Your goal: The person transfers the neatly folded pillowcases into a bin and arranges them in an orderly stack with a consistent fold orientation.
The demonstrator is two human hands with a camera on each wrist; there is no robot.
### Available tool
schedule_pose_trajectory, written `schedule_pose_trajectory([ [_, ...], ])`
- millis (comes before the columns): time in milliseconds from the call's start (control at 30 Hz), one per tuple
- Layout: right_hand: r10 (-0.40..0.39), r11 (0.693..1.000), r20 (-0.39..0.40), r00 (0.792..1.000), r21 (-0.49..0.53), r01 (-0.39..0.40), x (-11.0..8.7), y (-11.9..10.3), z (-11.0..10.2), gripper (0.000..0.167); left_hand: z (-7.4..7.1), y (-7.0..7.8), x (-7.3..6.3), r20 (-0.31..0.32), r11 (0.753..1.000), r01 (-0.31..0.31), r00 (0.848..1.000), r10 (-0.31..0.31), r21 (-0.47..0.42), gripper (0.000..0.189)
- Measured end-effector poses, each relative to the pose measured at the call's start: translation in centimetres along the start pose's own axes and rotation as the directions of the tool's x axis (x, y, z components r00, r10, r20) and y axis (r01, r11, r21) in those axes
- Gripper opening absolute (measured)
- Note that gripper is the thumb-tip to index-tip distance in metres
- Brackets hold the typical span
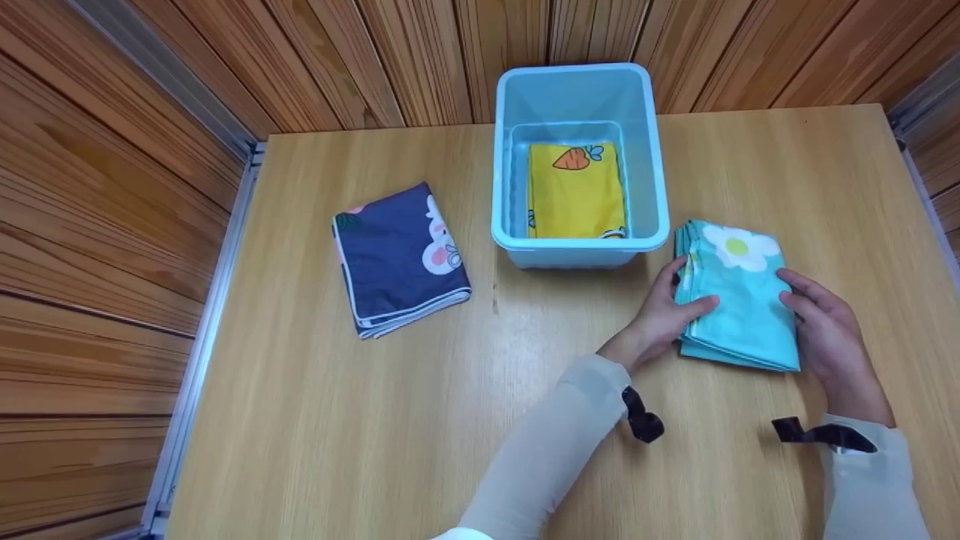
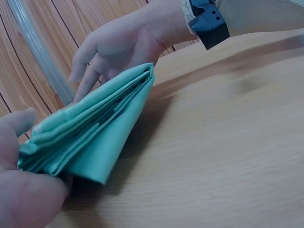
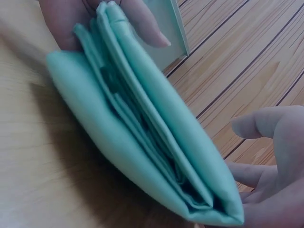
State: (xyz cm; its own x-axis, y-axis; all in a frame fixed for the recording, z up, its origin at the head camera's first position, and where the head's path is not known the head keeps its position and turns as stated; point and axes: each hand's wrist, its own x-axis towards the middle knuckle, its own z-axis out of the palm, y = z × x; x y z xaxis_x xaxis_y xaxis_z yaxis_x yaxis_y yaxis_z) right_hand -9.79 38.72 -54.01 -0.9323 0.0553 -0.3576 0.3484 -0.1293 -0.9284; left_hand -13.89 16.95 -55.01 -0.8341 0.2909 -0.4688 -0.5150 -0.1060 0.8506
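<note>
A folded turquoise cloth (image 1: 742, 311) with a white flower print is at the right of the table. My left hand (image 1: 660, 315) grips its left edge, thumb on top and fingers underneath. In the left wrist view, the folded layers of the cloth (image 2: 102, 128) show edge-on above a shadow. Beside the right edge is my right hand (image 1: 832, 337), its fingers spread and loosely bent. The right wrist view shows that hand (image 3: 275, 166) with one fingertip apart from the cloth (image 3: 142, 118); the contact of its lower fingers is partly hidden.
A light blue plastic bin (image 1: 577, 255) stands at the table's back middle. Inside it lies a folded yellow cloth (image 1: 574, 199) with a carrot print. Left of the bin is a folded navy cloth (image 1: 401, 255) with white edging. Wood-panelled walls (image 1: 450, 60) border the table.
</note>
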Motion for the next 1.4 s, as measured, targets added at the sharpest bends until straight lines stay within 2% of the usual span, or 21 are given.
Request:
schedule_pose_trajectory([
  [233,-0.041,0.993,-0.023,0.999,-0.113,0.038,0.1,0.4,0.1,0.066,0.6,-0.1,0.2,-0.035,1.0,-0.011,0.999,0.011,0.013,0.07],
  [533,-0.132,0.972,0.047,0.99,-0.188,0.139,0.0,1.0,-0.2,0.072,0.8,0.0,0.0,-0.037,0.995,0.044,0.998,-0.041,0.087,0.072],
  [667,-0.108,0.962,0.071,0.992,-0.244,0.123,-0.1,1.2,-0.3,0.074,0.9,0.0,0.0,-0.024,0.995,0.024,0.999,-0.022,0.097,0.074],
  [767,-0.095,0.946,0.058,0.994,-0.306,0.108,0.0,1.4,-0.1,0.074,0.9,-0.1,-0.1,-0.008,0.989,-0.018,1.0,0.02,0.149,0.08],
  [867,-0.103,0.92,0.054,0.993,-0.374,0.115,0.2,1.6,0.2,0.073,0.9,-0.2,-0.1,0.008,0.956,-0.081,0.997,0.082,0.283,0.085],
  [967,-0.118,0.897,0.061,0.991,-0.421,0.133,0.4,1.6,0.5,0.072,0.8,-0.6,0.0,0.036,0.899,-0.131,0.991,0.128,0.418,0.087],
  [1033,-0.125,0.89,0.066,0.99,-0.434,0.141,0.4,1.6,0.7,0.072,0.6,-0.8,0.0,0.051,0.866,-0.149,0.989,0.142,0.478,0.086],
  [1100,-0.132,0.888,0.07,0.989,-0.434,0.149,0.4,1.6,0.7,0.071,0.4,-1.1,0.1,0.07,0.858,-0.164,0.986,0.148,0.487,0.083],
  [1267,-0.14,0.905,0.085,0.986,-0.392,0.163,0.3,1.9,0.5,0.067,0.1,-1.5,0.2,0.131,0.862,-0.203,0.978,0.159,0.465,0.073],
  [1400,-0.124,0.907,0.09,0.988,-0.394,0.15,0.3,2.3,0.2,0.061,0.1,-1.5,0.2,0.14,0.852,-0.171,0.983,0.116,0.494,0.066],
])
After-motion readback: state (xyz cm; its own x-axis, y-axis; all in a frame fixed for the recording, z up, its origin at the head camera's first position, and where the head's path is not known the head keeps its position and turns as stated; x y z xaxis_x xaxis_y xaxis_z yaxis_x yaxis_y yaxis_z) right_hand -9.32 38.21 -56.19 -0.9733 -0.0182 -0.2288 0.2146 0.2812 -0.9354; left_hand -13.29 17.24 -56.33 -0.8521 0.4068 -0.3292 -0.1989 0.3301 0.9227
